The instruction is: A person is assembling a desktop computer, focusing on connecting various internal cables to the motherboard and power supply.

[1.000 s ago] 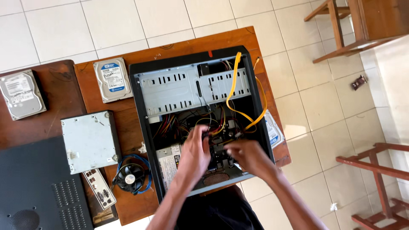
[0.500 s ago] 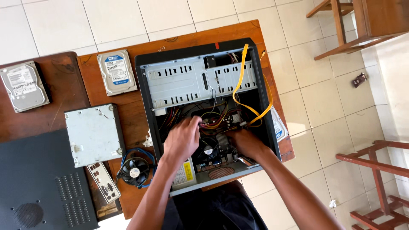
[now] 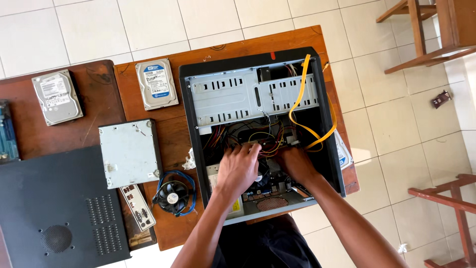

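While both hands work deep inside the open computer case (image 3: 258, 94), the fingers (image 3: 250, 150) of the left hand (image 3: 239, 167) are curled together and press down among the bundle of coloured wires (image 3: 248, 134) in the middle of the case. Whether they pinch one wire or a connector, I cannot tell, because the fingertips are buried in the bundle. The right hand (image 3: 296, 164) lies just beside, toward the right wall of the case; its fingers are hidden under the wires, so I cannot tell if they are shut on something.

My judgement is that these wires are light, soft and bend easily, but their plugs are stiff and can sit tight in the board, so it is better to take hold on the plastic plug and not on the thin wire. The green board (image 3: 270, 186) under the hands looks fragile and should not be pressed hard. A flat yellow cable (image 3: 299, 94) runs from the top of the case down to its right side, near the right hand; it looks flexible and can catch on a wrist.

To the left of the case lie a cooling fan (image 3: 172, 197), a grey metal drive box (image 3: 130, 153), and two hard drives (image 3: 156, 83), one just beside the case and one well apart. Further left rests the black side panel (image 3: 54, 213).
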